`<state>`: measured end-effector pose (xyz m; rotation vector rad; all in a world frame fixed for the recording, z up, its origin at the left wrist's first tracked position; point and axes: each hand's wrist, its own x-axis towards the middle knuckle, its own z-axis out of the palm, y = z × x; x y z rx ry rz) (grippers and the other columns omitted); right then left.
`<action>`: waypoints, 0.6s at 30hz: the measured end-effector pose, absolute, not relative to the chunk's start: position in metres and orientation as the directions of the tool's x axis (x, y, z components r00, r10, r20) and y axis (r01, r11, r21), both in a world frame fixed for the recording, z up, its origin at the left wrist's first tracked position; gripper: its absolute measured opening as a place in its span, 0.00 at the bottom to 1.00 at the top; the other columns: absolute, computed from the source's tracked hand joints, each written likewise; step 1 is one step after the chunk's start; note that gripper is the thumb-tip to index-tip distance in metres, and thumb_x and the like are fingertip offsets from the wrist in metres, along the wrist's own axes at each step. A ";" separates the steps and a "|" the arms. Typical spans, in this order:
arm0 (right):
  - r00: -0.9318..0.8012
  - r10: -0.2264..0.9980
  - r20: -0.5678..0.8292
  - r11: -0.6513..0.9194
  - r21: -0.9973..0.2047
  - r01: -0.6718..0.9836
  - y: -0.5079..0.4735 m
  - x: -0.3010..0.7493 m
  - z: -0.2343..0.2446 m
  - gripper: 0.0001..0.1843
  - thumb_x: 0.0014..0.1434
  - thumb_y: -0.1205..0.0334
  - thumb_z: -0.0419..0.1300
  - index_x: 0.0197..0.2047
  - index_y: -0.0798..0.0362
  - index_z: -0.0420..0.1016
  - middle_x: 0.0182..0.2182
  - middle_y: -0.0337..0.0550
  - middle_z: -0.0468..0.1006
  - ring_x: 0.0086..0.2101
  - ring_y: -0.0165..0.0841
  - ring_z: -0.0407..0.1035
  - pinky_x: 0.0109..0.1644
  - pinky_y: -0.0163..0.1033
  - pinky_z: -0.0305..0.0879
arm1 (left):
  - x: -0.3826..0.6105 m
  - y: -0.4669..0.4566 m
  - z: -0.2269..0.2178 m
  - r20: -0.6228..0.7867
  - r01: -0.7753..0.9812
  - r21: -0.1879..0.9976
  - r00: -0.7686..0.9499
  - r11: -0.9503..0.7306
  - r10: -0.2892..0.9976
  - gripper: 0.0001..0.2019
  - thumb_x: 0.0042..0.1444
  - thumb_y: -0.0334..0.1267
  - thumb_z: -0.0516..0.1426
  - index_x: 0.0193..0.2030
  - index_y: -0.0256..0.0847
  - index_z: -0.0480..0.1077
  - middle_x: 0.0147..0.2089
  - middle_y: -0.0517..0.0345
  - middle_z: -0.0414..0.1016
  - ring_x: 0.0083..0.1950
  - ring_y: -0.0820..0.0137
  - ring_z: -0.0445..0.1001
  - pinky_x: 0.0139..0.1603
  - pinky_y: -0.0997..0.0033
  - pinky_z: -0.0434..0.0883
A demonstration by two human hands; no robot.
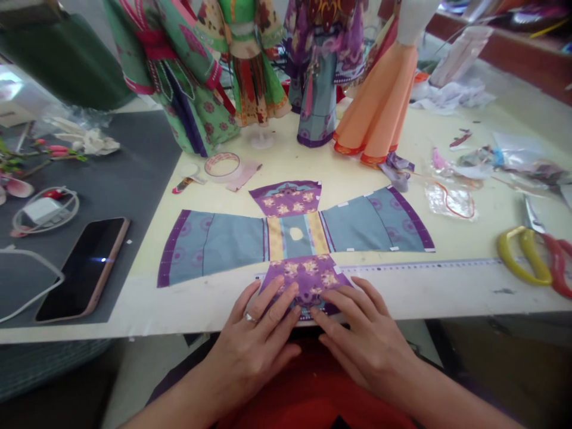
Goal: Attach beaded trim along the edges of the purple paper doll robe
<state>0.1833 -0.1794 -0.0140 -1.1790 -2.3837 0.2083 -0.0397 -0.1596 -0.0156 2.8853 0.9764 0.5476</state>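
Low centre of the frame, the left hand [257,333] and right hand [361,333] lie flat, fingers spread, pinning the paper robe's [295,235] purple flap [308,280] against the desk [447,298] edge, seemingly to crease it.

We press both hands flat on the purple flap of a paper robe cutout [295,238] at the table's [447,292] near edge, left hand [257,333] beside right hand [361,333], fingertips almost meeting. Paper dolls [250,71] stand behind, a phone [84,265] lies left, and scissors [531,253] lie right.
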 end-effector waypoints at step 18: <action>-0.505 0.765 0.399 0.636 -0.353 0.686 -0.179 0.187 -0.019 0.13 0.58 0.70 0.54 0.46 0.55 0.72 0.49 0.50 0.67 0.50 0.42 0.58 0.57 0.57 0.48 | -0.031 -0.160 -0.021 0.375 0.555 0.200 0.718 -0.808 0.586 0.16 0.54 0.37 0.56 0.49 0.35 0.68 0.57 0.47 0.65 0.61 0.55 0.57 0.60 0.48 0.55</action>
